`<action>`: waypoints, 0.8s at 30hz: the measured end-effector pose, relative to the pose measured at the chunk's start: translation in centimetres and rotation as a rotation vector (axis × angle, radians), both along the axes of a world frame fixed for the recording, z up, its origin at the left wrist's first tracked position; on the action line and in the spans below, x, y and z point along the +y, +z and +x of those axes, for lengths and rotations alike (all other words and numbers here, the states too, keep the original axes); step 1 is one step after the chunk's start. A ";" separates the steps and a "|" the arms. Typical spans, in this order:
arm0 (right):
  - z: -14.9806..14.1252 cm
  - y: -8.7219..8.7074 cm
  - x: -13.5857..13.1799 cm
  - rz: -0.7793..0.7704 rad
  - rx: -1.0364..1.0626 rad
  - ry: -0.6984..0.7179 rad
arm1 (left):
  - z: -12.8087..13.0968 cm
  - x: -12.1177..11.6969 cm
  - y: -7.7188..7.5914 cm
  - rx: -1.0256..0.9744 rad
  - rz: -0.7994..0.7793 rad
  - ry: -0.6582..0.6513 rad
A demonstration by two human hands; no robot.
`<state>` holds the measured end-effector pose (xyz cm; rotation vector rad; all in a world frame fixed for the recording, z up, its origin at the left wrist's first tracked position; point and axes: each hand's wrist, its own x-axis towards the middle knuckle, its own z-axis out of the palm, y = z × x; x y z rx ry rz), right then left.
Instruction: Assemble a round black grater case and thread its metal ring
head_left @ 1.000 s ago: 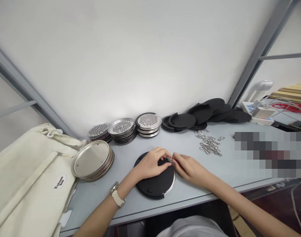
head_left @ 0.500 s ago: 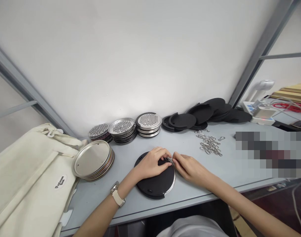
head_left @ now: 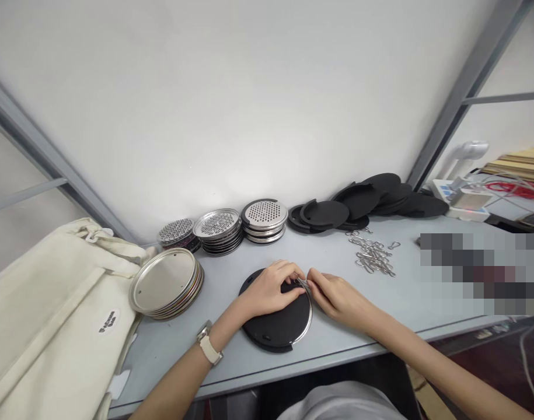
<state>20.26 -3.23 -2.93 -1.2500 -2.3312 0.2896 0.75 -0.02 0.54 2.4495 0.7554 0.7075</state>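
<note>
A round black disc [head_left: 278, 324] with a silver metal rim along its right side lies on the table in front of me. Across its top rests my left hand [head_left: 271, 289], thumb and fingers pinched at the upper right edge. Between the fingertips of both hands shows a small silvery metal clip [head_left: 302, 284], mostly hidden; it looks like the snap hooks on the table. From the right, my right hand [head_left: 334, 296] pinches the same piece just beyond the disc's edge. Farther right lies a loose pile of metal snap hooks [head_left: 374, 258].
Stacks of round grater plates [head_left: 217, 224] and perforated plates [head_left: 265, 214] stand along the wall. Plain metal discs [head_left: 164, 283] are piled at left beside a cream cloth bag [head_left: 65, 315]. Black discs [head_left: 325, 214] overlap at the back right. A blurred-out area covers the right side.
Both hands stay at the disc's upper right edge, with hardly any finger movement. The whole view has shifted very slightly.
</note>
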 end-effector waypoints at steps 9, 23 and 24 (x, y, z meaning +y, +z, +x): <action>0.1 -0.2 0.1 0.009 -0.008 -0.006 | 0.0 0.0 0.0 -0.008 -0.016 0.005; 0.0 0.0 0.1 -0.006 -0.031 -0.009 | 0.0 0.0 -0.1 -0.001 -0.013 0.007; 0.0 0.0 0.1 -0.005 -0.030 -0.008 | 0.0 0.0 -0.1 -0.001 -0.013 0.007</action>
